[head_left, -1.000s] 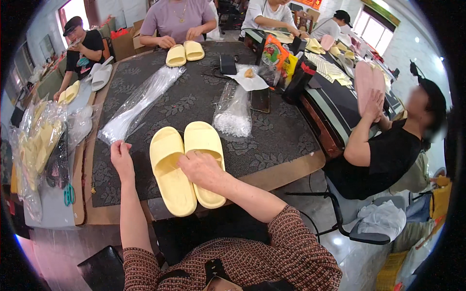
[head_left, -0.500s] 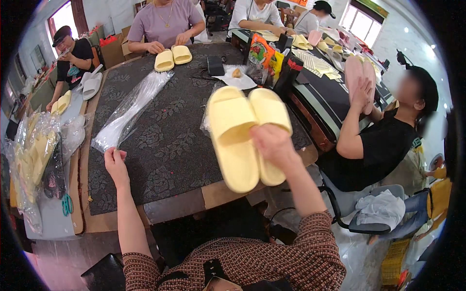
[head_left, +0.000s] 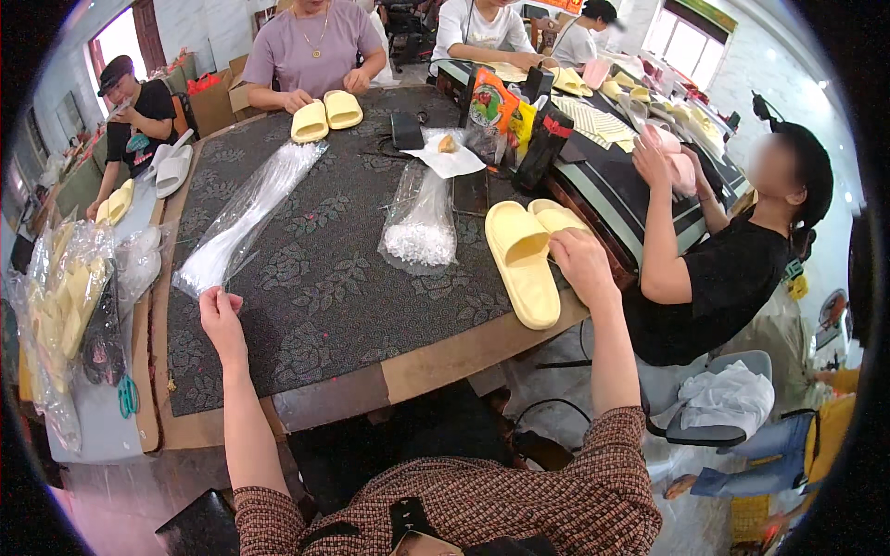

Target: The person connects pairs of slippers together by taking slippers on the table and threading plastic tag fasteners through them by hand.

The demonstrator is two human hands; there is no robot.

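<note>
At the table's right edge my right hand point(head_left: 584, 266) grips a pair of pale yellow slippers point(head_left: 526, 278) by the right one's strap. The slippers rest on or just above the tabletop, soles down; my hand partly covers the right one. My left hand point(head_left: 221, 320) is closed, fingertips pinched at the near end of a long clear bag point(head_left: 250, 218) full of thin white plastic strands. What exactly the fingertips hold is too small to tell. Between my hands lies a second clear bag point(head_left: 419, 236) of small white pieces.
Across the dark patterned table point(head_left: 315, 324), a person in purple handles another yellow pair point(head_left: 326, 115). Far right of centre stand a black bottle point(head_left: 544, 148) and snack packets point(head_left: 491, 107). Bagged slippers point(head_left: 65, 306) and teal scissors point(head_left: 128, 396) lie left. A person at right holds pink slippers point(head_left: 672, 159).
My right hand has moved right and lowered the yellow slippers to the table edge, uncovering the bag of small white pieces. My left hand has stayed at the long bag's end.
</note>
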